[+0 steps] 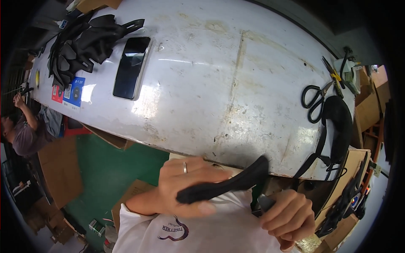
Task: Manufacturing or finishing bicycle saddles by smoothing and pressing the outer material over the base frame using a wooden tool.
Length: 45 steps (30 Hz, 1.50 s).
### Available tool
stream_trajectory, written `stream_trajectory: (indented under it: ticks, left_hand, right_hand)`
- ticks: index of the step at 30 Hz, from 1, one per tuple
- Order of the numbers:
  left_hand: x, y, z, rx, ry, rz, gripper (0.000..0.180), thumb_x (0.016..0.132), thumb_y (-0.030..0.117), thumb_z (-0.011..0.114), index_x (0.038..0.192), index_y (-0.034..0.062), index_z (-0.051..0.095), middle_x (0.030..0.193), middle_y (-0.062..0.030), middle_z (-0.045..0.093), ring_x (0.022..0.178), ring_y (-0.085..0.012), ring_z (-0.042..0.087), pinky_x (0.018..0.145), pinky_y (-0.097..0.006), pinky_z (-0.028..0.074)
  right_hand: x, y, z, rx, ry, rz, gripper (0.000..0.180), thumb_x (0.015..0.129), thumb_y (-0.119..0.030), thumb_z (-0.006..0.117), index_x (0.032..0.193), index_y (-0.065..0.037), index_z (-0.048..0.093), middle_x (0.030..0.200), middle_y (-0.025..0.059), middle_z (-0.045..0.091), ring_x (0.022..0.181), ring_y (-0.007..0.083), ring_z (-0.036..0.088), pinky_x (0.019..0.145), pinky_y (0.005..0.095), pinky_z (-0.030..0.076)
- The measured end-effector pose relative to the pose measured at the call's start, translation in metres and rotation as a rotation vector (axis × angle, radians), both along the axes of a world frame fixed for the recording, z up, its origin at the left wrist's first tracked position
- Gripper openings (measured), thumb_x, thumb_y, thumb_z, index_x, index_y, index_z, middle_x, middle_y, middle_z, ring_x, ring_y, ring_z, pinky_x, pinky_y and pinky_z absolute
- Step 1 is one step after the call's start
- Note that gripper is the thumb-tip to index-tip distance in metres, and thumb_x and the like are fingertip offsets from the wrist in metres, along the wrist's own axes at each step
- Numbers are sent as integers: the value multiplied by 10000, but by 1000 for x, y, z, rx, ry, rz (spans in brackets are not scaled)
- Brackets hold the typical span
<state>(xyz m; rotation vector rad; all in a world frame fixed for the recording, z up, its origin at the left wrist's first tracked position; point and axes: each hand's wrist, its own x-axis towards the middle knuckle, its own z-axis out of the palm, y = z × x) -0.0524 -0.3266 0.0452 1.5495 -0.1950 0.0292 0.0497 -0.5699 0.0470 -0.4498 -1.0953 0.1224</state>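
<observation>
My left hand [176, 182], a ring on one finger, is closed round a black curved padded piece [225, 186]. The piece lies across the palm, in front of my white shirt, and its far end rises to the right beside the table edge; it is slightly smeared by motion. Lower right, my right hand [292, 216] is clenched over a small dark grey thing with a flat end [265, 203]; most of it is hidden by the fingers, so its kind does not show. The hands are apart from each other.
On the white table [190, 92] lie a phone [131, 69], a pile of black shaped pieces [84, 46], red and blue cards [72, 92], black-handled scissors [315, 101] and a black strapped pad [338, 126]. Cardboard boxes [61, 170] stand around. Another person [31, 130] sits far left.
</observation>
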Motion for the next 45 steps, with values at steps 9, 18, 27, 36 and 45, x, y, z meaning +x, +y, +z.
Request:
stream_trajectory:
  ticks: [9,18,27,36,45]
  left_hand:
    - [12,-47,-44,-55,404,-7,276,1051,98,661,1315,26,690,888,-84,721,811,-147,698,714,-295,553]
    - [14,-53,-52,-88,280,31,255,986,139,751,1211,48,675,846,-97,691,749,-224,699,663,-344,544]
    - [15,-52,-50,-78,271,19,223,1001,144,732,1193,59,656,799,-99,683,730,-275,703,649,-376,546]
    - [14,-54,-51,-85,248,28,207,1010,136,717,1185,27,694,837,-114,694,717,-232,703,641,-345,544]
    - [15,-52,-47,-68,268,4,193,1017,105,680,1191,23,664,867,-125,699,716,-258,693,646,-357,542]
  right_hand:
    - [1,36,-19,-252,-169,-191,278,930,-107,818,844,11,582,663,112,669,554,236,652,566,431,628]
    - [2,65,-28,-123,-95,-177,253,797,-1,785,686,1,557,537,83,556,450,223,553,457,384,505]
    - [8,62,-18,-181,-28,-30,207,791,-8,776,704,7,589,581,100,592,457,233,571,467,387,519]
    - [11,58,-13,-295,-142,-20,210,837,-6,770,732,2,588,576,99,599,473,231,599,481,379,544]
    - [-8,54,-22,-244,55,-127,231,883,-21,801,784,12,596,626,114,648,492,233,622,506,407,579]
